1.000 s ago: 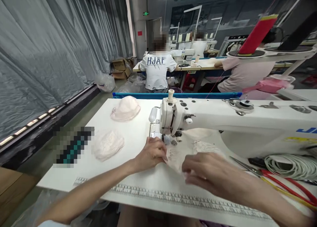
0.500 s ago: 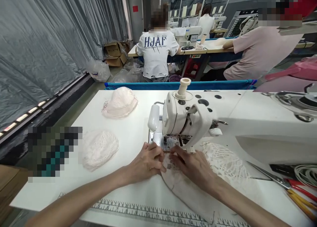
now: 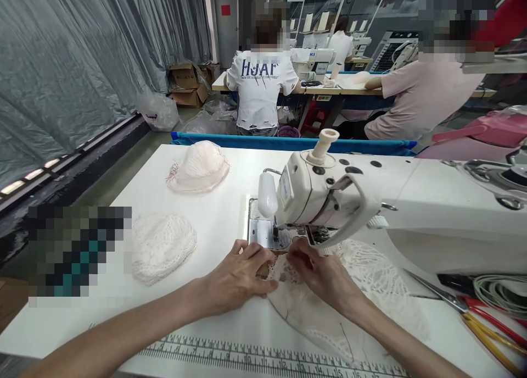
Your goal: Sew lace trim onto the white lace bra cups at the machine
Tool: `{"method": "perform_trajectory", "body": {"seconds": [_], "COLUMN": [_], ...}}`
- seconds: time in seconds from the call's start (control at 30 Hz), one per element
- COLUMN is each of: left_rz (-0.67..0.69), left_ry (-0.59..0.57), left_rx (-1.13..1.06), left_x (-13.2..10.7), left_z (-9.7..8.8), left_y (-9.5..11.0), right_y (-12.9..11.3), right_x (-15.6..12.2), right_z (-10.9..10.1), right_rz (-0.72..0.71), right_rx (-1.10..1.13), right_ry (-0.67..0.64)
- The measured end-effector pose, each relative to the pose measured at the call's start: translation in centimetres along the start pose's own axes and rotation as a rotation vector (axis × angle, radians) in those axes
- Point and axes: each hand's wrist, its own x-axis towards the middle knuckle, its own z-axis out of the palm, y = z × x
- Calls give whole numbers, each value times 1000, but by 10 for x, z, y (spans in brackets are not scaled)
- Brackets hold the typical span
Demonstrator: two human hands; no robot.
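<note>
A white sewing machine (image 3: 370,202) stands on a white table (image 3: 214,213). A pale lace fabric piece (image 3: 362,290) lies under its head. My left hand (image 3: 236,276) presses on the fabric's left edge just in front of the needle plate (image 3: 265,235), fingers curled. My right hand (image 3: 323,273) pinches the lace right by the presser foot, fingers closed on it.
Two pale lace cups lie to the left, one near (image 3: 160,246) and one farther back (image 3: 200,166). Scissors (image 3: 436,293) and red and yellow cords (image 3: 494,320) lie at the right. A printed ruler (image 3: 247,359) runs along the front edge. People sit at benches behind.
My view has lowered and come closer to the needle. Both hands slid forward from the table's front to the presser foot, bringing the lace with them.
</note>
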Motion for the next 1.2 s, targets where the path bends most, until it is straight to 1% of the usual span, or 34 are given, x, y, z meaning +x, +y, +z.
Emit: {"method": "perform_trajectory", "body": {"seconds": [0.07, 0.13, 0.3, 0.53, 0.67, 0.73, 0.83, 0.93, 1.07, 1.13, 1.2], "left_rz": [17, 40, 51, 32, 53, 69, 79, 70, 66, 62, 59], "left_ry": [1, 5, 23, 4, 8, 15, 23, 13, 7, 10, 9], "left_rx": [4, 12, 30, 71, 101, 97, 71, 58, 58, 55, 59], "left_x": [-1, -2, -3, -4, -3, -2, -2, -3, -5, -4, -2], "left_z": [1, 2, 4, 4, 2, 2, 2, 3, 5, 6, 6], "left_y": [-1, -3, -5, -2, -2, -3, -4, -4, -3, -3, -5], "right_y": [3, 3, 4, 8, 6, 6, 6, 3, 0, 0, 3], "right_x": [3, 5, 5, 7, 11, 12, 5, -12, -32, -34, -29], "right_z": [4, 6, 7, 17, 20, 21, 23, 22, 21, 21, 21], "right_rz": [20, 27, 18, -72, -93, -104, -154, -233, -298, -340, -363], "right_rx": [-97, -164, -228, -301, -334, -372, -417, -434, -511, -539, -584], "right_ry": [12, -5, -47, 20, 14, 39, 106, 166, 256, 267, 272]}}
